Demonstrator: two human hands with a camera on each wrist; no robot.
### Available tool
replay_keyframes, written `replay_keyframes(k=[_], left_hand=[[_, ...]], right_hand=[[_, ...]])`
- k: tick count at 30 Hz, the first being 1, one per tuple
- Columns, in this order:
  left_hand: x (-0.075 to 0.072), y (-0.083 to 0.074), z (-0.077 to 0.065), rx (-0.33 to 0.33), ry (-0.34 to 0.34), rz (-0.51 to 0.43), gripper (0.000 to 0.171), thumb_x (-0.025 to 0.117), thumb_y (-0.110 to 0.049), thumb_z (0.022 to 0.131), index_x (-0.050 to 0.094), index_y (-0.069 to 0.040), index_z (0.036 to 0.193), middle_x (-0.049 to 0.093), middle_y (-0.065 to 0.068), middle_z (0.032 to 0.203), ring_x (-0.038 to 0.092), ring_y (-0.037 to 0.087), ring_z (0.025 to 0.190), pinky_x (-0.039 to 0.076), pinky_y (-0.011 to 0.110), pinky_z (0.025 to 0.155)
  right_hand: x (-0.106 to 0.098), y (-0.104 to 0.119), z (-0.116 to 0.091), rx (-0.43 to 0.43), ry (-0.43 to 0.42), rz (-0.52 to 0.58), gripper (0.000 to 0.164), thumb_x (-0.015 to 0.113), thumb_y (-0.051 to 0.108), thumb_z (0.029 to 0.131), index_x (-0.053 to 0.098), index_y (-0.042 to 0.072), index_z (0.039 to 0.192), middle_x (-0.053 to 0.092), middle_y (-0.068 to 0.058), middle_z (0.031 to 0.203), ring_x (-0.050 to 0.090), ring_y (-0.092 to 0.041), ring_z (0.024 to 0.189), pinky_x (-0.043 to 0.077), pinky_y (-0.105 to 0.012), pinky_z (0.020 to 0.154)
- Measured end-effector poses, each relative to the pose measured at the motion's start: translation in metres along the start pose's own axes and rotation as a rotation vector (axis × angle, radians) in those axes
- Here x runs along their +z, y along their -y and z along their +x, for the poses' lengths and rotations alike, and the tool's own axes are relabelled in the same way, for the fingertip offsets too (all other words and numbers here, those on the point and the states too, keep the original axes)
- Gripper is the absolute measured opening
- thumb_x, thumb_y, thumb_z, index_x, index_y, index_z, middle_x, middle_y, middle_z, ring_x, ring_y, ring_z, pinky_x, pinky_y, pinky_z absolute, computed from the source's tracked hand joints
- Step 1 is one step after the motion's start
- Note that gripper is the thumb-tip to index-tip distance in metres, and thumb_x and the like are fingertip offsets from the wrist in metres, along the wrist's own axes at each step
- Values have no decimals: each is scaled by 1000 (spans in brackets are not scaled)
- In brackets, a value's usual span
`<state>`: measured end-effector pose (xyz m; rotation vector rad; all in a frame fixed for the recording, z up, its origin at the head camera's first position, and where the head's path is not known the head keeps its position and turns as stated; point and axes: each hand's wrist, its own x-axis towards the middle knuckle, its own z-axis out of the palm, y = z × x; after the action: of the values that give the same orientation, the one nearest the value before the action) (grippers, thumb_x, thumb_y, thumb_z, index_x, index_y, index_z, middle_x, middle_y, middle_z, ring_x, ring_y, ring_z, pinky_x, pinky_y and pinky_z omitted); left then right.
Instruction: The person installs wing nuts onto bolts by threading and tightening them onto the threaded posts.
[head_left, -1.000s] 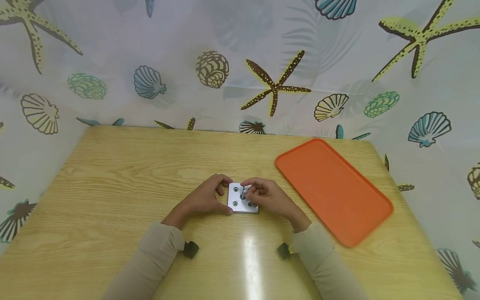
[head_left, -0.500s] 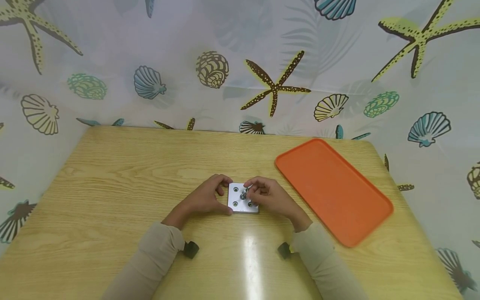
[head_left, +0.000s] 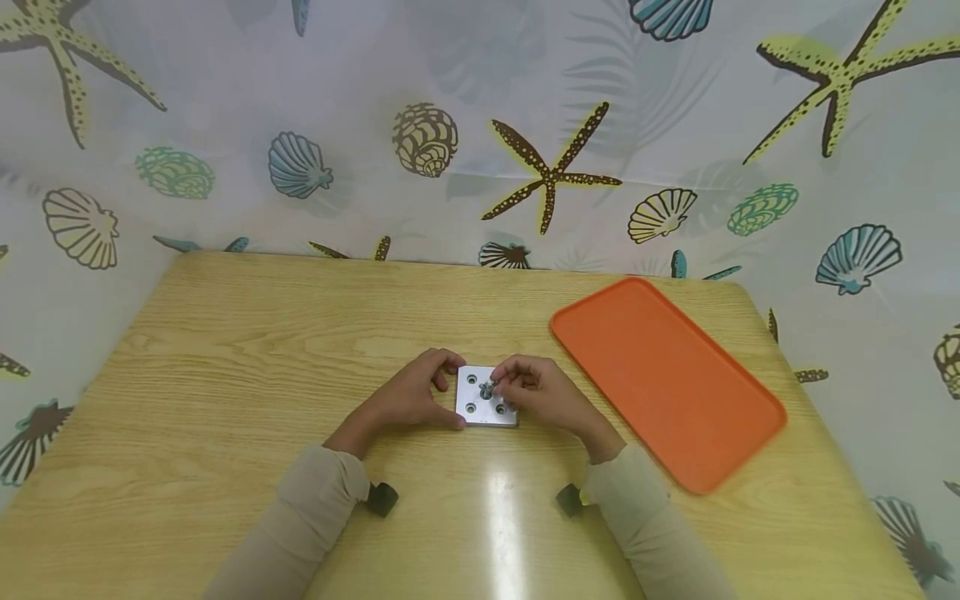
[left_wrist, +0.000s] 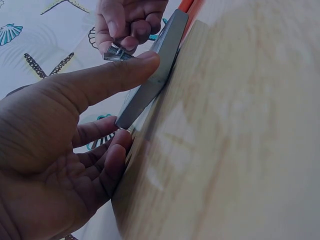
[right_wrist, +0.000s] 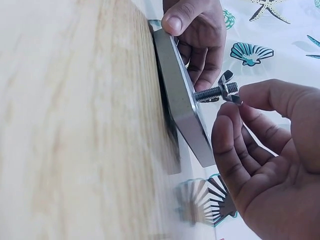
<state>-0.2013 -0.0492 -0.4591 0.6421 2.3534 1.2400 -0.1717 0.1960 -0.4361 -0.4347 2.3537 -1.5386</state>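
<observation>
A silver metal plate with holes near its corners lies on the table. From its middle a threaded bolt sticks up, with a wing nut partway along the thread, apart from the plate's face. My left hand holds the plate's left side, thumb on the near edge and fingers at the far edge. My right hand reaches in from the right. In the right wrist view its thumb and a finger pinch one wing of the wing nut, the other fingers loosely curled.
An orange tray lies angled at the right of the wooden table. Behind the table hangs a cloth printed with shells and starfish. A dark wrist camera sits below each sleeve cuff.
My right hand's fingers have shifted slightly to the right and curled in, and the wing nut has turned on the bolt. The left hand and plate have stayed in place.
</observation>
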Motion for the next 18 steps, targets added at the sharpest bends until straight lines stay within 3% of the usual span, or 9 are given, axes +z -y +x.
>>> replay_keyframes(k=[10, 18], left_hand=[[0, 0, 1, 0, 0, 1, 81, 92, -27, 70, 50, -13, 138, 54, 4, 129, 54, 19, 105, 49, 34, 88], [0, 0, 0, -3, -1, -4, 82, 93, -26, 69, 50, -13, 138, 54, 4, 130, 54, 19, 106, 48, 33, 88]], right_hand=[[-1, -3, 1, -10, 6, -11, 13, 59, 5, 97, 66, -1, 106, 66, -18, 93, 58, -14, 75, 52, -21, 66], [-1, -1, 0, -7, 12, 14, 14, 58, 3, 96, 64, -2, 108, 62, -12, 93, 59, -15, 79, 54, -22, 69]])
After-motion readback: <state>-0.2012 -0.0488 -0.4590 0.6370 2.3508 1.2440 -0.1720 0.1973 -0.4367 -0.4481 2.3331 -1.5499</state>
